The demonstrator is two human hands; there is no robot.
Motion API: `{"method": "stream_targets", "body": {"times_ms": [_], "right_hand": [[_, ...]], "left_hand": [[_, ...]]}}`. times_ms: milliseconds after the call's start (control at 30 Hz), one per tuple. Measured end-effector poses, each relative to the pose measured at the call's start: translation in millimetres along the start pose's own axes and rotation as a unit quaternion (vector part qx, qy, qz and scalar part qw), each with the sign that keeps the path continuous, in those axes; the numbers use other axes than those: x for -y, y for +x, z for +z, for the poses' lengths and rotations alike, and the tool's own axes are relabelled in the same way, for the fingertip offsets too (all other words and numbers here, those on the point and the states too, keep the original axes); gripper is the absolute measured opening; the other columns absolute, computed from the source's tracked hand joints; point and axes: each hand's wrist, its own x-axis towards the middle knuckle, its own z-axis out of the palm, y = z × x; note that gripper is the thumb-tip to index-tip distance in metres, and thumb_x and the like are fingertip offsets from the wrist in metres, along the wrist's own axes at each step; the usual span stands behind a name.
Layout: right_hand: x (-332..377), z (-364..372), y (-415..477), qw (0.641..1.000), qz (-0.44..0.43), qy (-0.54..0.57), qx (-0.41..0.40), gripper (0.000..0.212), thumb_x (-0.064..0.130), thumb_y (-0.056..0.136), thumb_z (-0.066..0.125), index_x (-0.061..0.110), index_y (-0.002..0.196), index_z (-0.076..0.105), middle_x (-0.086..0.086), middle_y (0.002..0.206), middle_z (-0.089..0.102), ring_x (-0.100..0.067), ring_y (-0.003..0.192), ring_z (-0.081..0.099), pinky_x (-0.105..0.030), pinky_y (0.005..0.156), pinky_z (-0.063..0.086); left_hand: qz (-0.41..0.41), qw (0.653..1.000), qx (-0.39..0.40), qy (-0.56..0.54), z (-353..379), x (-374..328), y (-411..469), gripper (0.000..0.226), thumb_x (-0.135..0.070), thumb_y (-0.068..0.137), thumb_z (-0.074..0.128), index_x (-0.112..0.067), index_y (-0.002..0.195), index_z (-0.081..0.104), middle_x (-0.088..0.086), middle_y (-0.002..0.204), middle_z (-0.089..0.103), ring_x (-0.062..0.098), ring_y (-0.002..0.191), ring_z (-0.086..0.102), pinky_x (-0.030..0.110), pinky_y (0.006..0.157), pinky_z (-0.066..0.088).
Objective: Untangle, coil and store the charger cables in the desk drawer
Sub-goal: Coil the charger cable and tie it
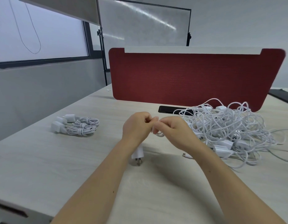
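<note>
My left hand (136,126) and my right hand (170,128) meet above the middle of the desk, fingers curled round a thin white charger cable (159,134) looped between them. The cable's white plug adapter (137,155) hangs below my left wrist, prongs down near the desk. A big tangled heap of white cables and adapters (232,131) lies to the right. Three coiled, tied chargers (75,125) lie together at the left. A loose cable end with a connector (187,155) lies under my right forearm.
A red divider panel (193,78) stands along the desk's far edge, with a black cable slot (168,109) in front of it. The desk's left edge (47,113) runs diagonally. A dark opening shows at the bottom left corner (9,210).
</note>
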Motion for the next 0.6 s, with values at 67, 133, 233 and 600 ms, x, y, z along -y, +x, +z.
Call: {"method": "stream_targets", "body": {"times_ms": [67,133,233,600], "right_hand": [[-2.7,-4.1,3.1,0.999,-0.002,0.008,-0.051,0.03,0.019,0.094,0.062,0.01,0.066,0.068,0.011,0.049,0.04,-0.005,0.049,0.034,-0.02,0.05,0.029],[-7.5,-8.9,5.5,0.994,0.018,0.051,-0.092,0.029,0.024,0.092,0.068,0.009,0.067,0.065,0.014,0.048,0.039,-0.004,0.048,0.033,-0.018,0.048,0.028],[-12.7,-12.4,4.9,0.978,0.066,0.184,-0.076,0.023,0.026,0.088,0.073,0.009,0.075,0.065,0.006,0.051,0.044,-0.007,0.044,0.031,-0.02,0.043,0.026],[-14.6,28.4,-0.7,0.988,0.106,0.109,0.006,0.024,0.016,0.1,0.052,0.011,0.086,0.072,0.005,0.049,0.048,-0.005,0.042,0.036,-0.018,0.046,0.03]], "left_hand": [[0.021,0.999,0.024,-0.028,1.1,-2.0,-0.3,0.045,-0.041,0.092,0.059,-0.017,0.055,0.05,-0.007,0.051,0.047,0.01,0.051,0.039,0.029,0.053,0.032],[0.052,0.994,0.041,-0.085,2.5,-4.4,-1.4,0.05,-0.044,0.094,0.052,-0.012,0.056,0.047,-0.002,0.052,0.046,0.013,0.052,0.039,0.036,0.053,0.034],[0.06,0.976,0.055,-0.201,3.2,-13.5,-7.1,0.054,-0.034,0.102,0.047,-0.005,0.056,0.046,0.005,0.052,0.043,0.013,0.049,0.039,0.031,0.05,0.035],[-0.036,0.969,-0.093,-0.227,0.9,-7.3,-3.2,0.048,-0.037,0.103,0.046,-0.018,0.06,0.035,-0.004,0.052,0.041,0.014,0.053,0.04,0.036,0.054,0.036]]}}
